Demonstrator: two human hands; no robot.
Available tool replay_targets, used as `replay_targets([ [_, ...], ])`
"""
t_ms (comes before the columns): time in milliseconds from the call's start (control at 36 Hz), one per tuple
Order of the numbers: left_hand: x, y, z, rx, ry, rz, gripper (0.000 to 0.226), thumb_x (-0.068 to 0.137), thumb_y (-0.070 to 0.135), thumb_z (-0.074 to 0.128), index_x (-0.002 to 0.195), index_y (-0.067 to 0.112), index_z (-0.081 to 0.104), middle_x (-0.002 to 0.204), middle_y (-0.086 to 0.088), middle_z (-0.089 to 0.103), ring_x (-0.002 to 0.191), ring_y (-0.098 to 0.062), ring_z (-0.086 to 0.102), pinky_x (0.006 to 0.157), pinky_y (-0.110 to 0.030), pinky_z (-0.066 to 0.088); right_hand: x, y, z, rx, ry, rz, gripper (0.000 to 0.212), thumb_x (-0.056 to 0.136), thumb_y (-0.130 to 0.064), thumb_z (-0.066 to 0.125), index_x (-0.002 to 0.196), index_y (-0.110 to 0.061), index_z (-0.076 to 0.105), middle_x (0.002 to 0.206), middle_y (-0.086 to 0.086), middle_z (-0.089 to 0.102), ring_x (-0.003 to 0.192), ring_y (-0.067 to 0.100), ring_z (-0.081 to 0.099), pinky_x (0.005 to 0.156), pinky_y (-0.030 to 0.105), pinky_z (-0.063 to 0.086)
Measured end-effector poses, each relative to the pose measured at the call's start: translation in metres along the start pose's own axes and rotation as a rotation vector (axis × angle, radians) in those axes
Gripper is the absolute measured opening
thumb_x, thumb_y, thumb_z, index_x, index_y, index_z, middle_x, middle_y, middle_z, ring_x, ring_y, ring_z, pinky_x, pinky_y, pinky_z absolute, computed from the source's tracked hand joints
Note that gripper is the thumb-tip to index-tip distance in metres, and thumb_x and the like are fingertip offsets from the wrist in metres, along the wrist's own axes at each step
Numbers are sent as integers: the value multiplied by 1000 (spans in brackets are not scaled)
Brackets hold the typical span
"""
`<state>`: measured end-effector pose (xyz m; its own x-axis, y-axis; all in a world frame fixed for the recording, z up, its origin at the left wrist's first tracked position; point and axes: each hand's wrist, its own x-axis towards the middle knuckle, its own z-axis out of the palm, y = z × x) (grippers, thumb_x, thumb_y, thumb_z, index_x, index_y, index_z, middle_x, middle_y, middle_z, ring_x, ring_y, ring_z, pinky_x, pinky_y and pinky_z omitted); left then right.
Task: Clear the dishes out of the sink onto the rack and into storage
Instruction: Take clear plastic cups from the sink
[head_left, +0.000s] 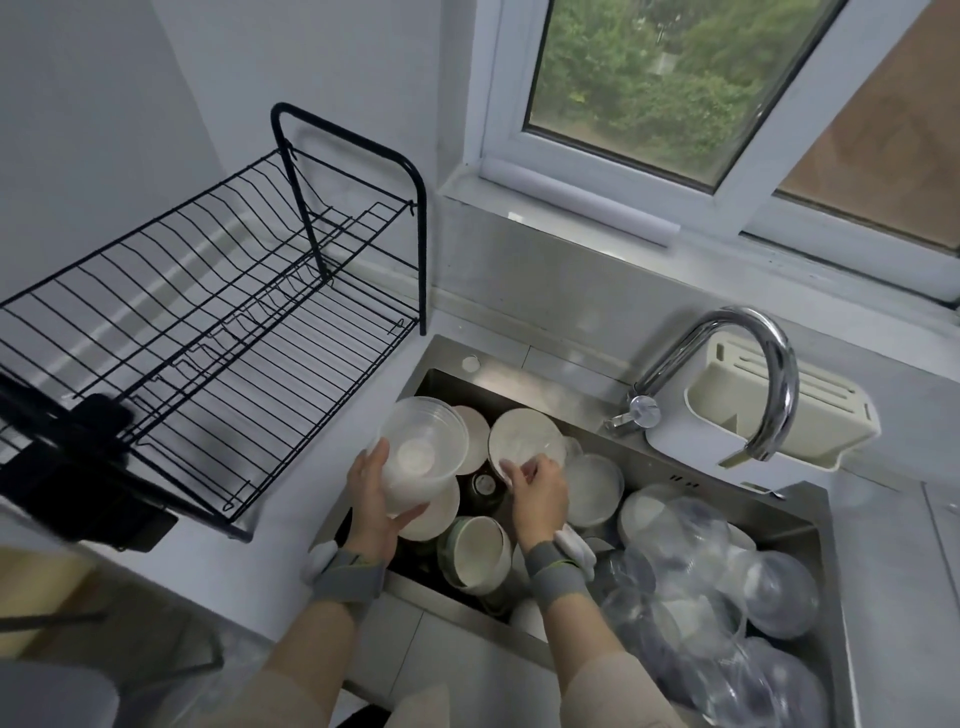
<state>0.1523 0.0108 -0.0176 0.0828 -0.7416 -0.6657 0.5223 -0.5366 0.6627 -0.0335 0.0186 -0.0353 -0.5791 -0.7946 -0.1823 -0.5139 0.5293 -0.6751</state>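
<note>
No readable brand, label or writing anywhere in view; a dark round item low in the sink (810, 525) has a pale mark on it, too blurred to read.

Surface: pale grey countertop (332, 426) w/ a stainless sink set in it, packed w/ dishes. Black wire dish rack (218, 332), two tiers, stands on the counter left of the sink, against the white wall. Chrome gooseneck faucet (748, 374) behind the sink; a cream plastic holder (810, 410) just behind it. Above, white-framed window (649, 93) showing green foliage outside.

Left hand (374, 499) grips a stack of clear plastic bowls (421, 452), fingers curled round the rim and underside, held tilted above the sink's left end, near the rack's edge. Right hand (537, 488) pinches the rim of a white plate (524, 439) standing tilted among the dishes in the sink. Both wrists wear grey bands.

Around them in the sink: white plates, a round white dish (595, 491) just right of the right hand, a green-rimmed cup (480, 551) on its side betw. the forearms, and a heap of clear plastic bowls (727, 597) at the right end (edges blur together, can't count them).
</note>
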Motion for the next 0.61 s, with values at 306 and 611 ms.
replay_targets([
  [306, -1, -3, 7, 65, 66, 63, 73, 85, 42, 67, 146, 32, 29, 145, -2, 34, 129, -31, 36, 83, -55, 55, -20, -47, -10, 80, 202, -443, 16, 98, -14, 48, 102, -5, 61, 96, 6, 60, 81, 16, 53, 70, 28, 45],
  [611, 2, -12, 7, -77, -54, 50, 59, 89, 47, 60, 142, 29, 40, 142, -7, 47, 118, -18, 54, 70, -33, 52, -59, -100, 3, -238, -263, -784, 24, 94, -21, 44, 70, -15, 42, 68, 5, 51, 63, 22, 44, 72, 34, 36],
])
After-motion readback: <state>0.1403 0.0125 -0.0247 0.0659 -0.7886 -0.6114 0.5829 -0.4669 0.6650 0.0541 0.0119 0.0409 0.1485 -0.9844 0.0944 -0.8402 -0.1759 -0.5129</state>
